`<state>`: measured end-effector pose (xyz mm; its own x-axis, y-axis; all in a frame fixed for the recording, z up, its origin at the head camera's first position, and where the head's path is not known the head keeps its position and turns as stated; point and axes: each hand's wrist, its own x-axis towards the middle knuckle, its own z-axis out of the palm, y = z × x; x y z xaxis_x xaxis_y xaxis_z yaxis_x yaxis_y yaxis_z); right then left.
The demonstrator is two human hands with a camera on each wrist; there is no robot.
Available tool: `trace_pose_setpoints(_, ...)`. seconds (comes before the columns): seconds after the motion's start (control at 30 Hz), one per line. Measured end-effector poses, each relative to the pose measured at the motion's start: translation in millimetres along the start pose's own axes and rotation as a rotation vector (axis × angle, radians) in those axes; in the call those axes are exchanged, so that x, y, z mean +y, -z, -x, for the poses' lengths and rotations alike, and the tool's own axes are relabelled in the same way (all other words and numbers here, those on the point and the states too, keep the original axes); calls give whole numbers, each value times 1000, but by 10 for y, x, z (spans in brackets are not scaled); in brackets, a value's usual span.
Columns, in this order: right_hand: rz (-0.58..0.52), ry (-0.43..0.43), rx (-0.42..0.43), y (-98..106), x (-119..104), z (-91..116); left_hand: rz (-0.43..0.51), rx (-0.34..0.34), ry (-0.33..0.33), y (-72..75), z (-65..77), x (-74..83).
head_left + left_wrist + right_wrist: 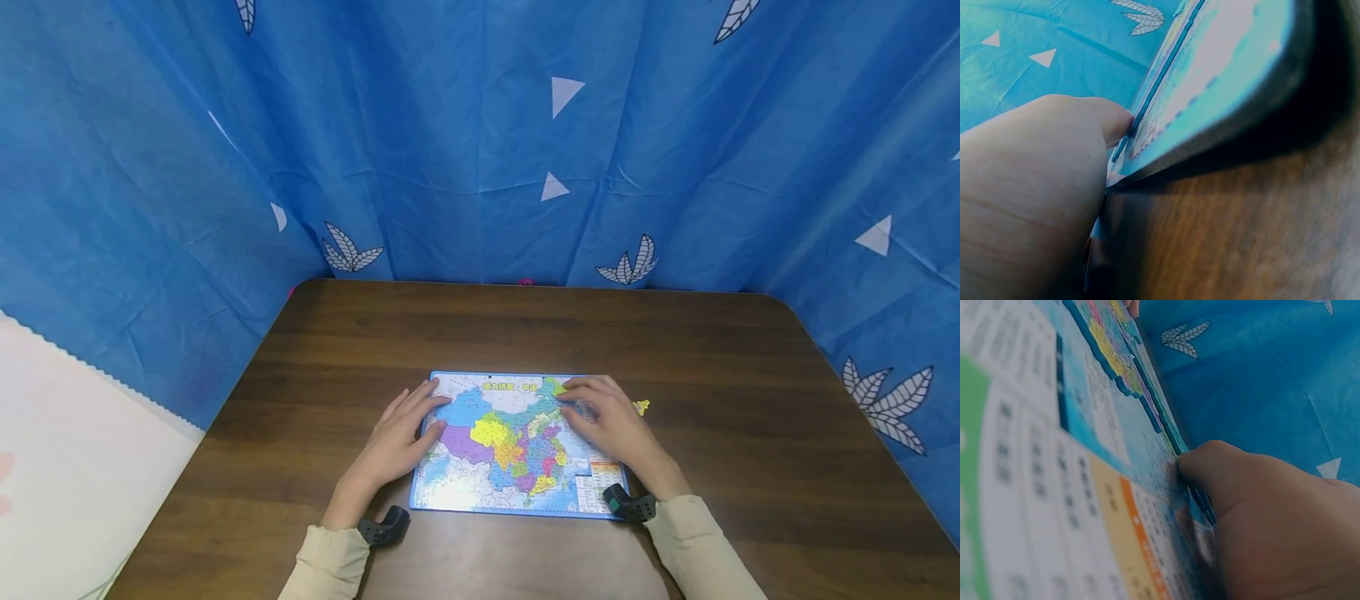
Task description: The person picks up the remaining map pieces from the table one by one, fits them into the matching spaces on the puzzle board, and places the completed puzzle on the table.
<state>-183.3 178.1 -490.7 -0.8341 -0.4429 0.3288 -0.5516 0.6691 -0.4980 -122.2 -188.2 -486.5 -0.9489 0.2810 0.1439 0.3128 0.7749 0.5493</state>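
A magnetic map puzzle board (517, 498) with a blue rim lies flat on the table, with coloured province pieces on its printed map. My left hand (393, 442) rests at the board's left side, fingers spread onto its upper left part near the blue and purple pieces. My right hand (611, 421) reaches over the right side, its fingertips and thumb on the map's upper right by a green piece (553, 386). In the right wrist view the thumb (1210, 465) touches the board's surface. Just past the right hand a small yellow piece (642, 407) shows, partly hidden by the hand.
The dark wooden table (360, 333) spreads around the board on all sides. A blue curtain (480, 150) with leaf and triangle prints hangs behind it, and a pale cloth or panel (67, 467) stands at the left. Both wrists carry black bands (384, 527).
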Motion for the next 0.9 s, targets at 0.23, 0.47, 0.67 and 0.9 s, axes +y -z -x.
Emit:
trace_pose_setpoints(0.23,-35,-43,-40,7,7,4,-3,11,2,-16,-1,-8)
trace_pose_setpoints(0.47,-52,-25,-19,-4,22,9,-1,-8,18,-2,-5,1)
trace_pose_setpoints(0.67,-69,3,42,-20,45,11,-4,4,3,-2,-10,1)
trace_pose_setpoints(0.9,8,-185,76,-8,33,3,-7,4,8,-11,-6,1)
